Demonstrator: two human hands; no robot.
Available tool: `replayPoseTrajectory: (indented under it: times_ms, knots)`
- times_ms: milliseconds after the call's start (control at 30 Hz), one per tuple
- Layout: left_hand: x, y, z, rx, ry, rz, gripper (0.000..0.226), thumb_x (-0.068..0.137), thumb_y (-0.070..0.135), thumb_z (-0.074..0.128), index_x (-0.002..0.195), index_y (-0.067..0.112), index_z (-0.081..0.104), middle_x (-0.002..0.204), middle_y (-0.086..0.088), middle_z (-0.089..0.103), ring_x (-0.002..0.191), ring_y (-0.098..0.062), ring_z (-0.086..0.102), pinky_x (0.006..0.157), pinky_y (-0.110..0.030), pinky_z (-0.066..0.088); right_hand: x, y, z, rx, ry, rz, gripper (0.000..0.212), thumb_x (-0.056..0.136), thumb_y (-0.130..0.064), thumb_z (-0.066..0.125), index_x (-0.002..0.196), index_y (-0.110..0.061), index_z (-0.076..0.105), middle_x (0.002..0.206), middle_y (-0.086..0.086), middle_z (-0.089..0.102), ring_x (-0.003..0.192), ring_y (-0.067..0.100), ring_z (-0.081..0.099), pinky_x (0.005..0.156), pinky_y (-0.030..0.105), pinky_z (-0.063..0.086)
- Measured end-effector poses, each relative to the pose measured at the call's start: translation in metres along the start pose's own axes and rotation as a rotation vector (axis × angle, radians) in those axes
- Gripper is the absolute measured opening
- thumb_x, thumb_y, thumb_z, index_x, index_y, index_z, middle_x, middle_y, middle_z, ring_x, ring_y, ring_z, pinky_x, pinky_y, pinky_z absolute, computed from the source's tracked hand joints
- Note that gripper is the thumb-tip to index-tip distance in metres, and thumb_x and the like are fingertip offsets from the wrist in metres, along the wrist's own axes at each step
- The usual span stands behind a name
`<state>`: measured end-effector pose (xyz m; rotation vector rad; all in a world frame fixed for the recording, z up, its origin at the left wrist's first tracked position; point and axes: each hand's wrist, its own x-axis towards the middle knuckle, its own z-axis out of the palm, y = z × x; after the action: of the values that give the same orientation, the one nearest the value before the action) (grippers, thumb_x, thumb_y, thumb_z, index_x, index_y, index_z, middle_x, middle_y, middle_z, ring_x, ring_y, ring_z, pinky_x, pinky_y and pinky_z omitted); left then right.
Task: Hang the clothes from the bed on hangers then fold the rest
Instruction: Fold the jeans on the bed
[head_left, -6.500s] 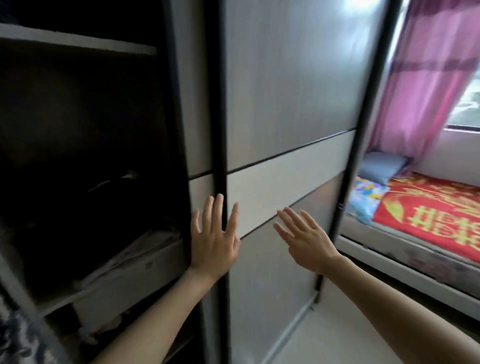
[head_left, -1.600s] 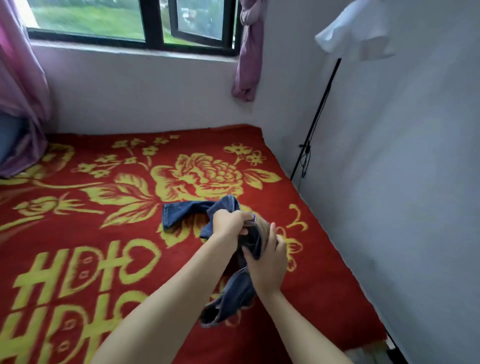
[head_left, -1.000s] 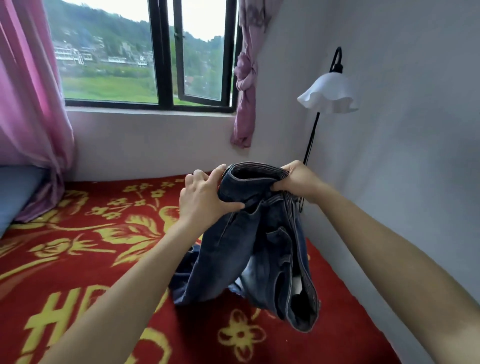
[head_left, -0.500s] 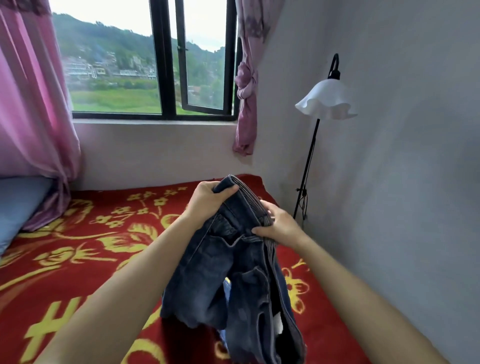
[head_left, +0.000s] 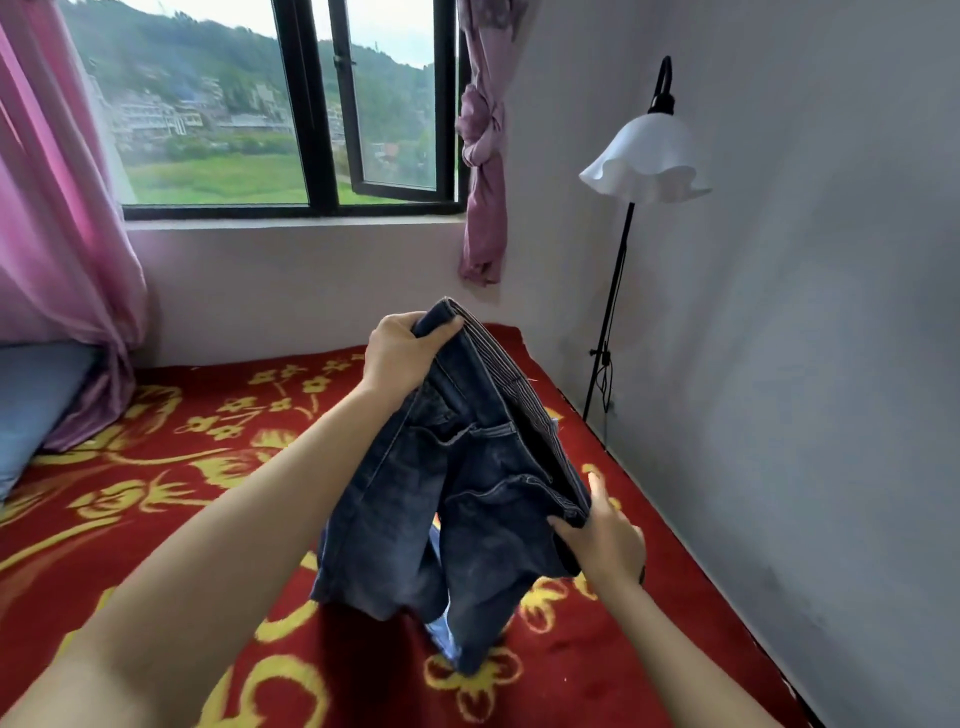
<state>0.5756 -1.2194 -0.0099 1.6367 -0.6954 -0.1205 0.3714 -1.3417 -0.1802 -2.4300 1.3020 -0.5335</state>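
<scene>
Dark blue denim shorts (head_left: 457, 509) hang above the red floral blanket (head_left: 156, 493): left hand (head_left: 400, 353) clenches the waistband high (arm outstretched), right hand (head_left: 605, 535) pinches it lower.

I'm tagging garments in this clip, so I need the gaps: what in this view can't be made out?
Head view:
jeans: leg length, hidden in their own bunched folds.
light blue cloth beneath them: mostly covered, unidentifiable.
left hand and right hand: some gripping fingers hidden behind the denim.
floor lamp: base behind the bed edge.
blue pillow: cut off by the left edge.
</scene>
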Motion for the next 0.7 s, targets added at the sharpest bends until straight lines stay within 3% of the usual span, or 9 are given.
replayPoseTrajectory:
  times_ms: [100,167,200,300,400,533,700]
  knots:
    - [0.003,0.001,-0.01,-0.04,0.06,-0.01,0.029,0.079,0.036,0.072,0.054,0.024,0.066,0.061,0.007,0.065,0.061,-0.014,0.059,0.062,-0.032,0.048,0.009,0.005,-0.007,-0.105,0.109,-0.209,0.088,0.07,-0.054,0.073,0.141,-0.015,0.04,0.112,-0.001,0.067,0.101,0.021,0.063,0.085,0.037,0.045]
    - [0.006,0.001,-0.023,-0.088,0.11,-0.016,0.03,0.08,0.033,0.072,0.053,0.023,0.063,0.058,0.008,0.063,0.059,-0.013,0.057,0.059,-0.029,0.046,0.013,0.01,-0.01,-0.196,0.212,-0.38,0.086,0.055,-0.046,0.086,0.128,-0.01,0.057,0.091,0.002,0.071,0.08,0.025,0.068,0.07,0.039,0.051]
    - [0.008,0.002,-0.03,-0.114,0.135,-0.017,0.03,0.081,0.032,0.072,0.054,0.022,0.062,0.055,0.009,0.062,0.057,-0.012,0.056,0.058,-0.028,0.046,0.016,0.011,-0.013,-0.204,0.207,-0.399,0.078,0.057,-0.042,0.086,0.124,-0.011,0.06,0.088,0.002,0.07,0.078,0.025,0.068,0.067,0.037,0.051]
    - [0.007,0.007,-0.052,-0.116,0.193,-0.012,0.028,0.082,0.032,0.071,0.059,0.021,0.061,0.05,0.013,0.061,0.048,-0.004,0.055,0.049,-0.019,0.045,0.038,0.004,-0.029,-0.041,0.018,-0.255,0.034,0.081,-0.036,0.069,0.111,-0.02,0.061,0.1,0.0,0.067,0.091,0.024,0.063,0.064,0.03,0.04]
    - [-0.001,0.005,-0.08,-0.144,0.308,-0.034,0.025,0.083,0.033,0.07,0.064,0.02,0.061,0.058,0.007,0.062,0.053,-0.007,0.056,0.052,-0.022,0.045,0.073,-0.025,-0.05,0.173,-0.037,-0.181,0.02,0.08,-0.027,0.07,0.092,-0.011,0.065,0.092,0.007,0.063,0.089,0.03,0.06,0.063,0.032,0.041]
    - [-0.02,-0.003,-0.126,-0.225,0.512,-0.087,0.024,0.085,0.029,0.068,0.066,0.018,0.058,0.065,0.002,0.058,0.058,-0.009,0.051,0.058,-0.026,0.044,0.098,-0.075,-0.084,0.194,-0.001,-0.33,0.019,0.078,-0.026,0.071,0.082,-0.008,0.067,0.085,0.013,0.068,0.084,0.033,0.062,0.069,0.039,0.048]
    - [-0.063,0.001,-0.195,-0.176,0.81,-0.058,0.033,0.085,0.036,0.067,0.061,0.019,0.054,0.067,0.001,0.054,0.064,-0.011,0.049,0.054,-0.021,0.042,0.106,-0.164,-0.128,0.145,0.132,-0.678,0.014,0.083,-0.026,0.065,0.085,-0.012,0.067,0.088,0.011,0.066,0.084,0.035,0.06,0.067,0.036,0.045]
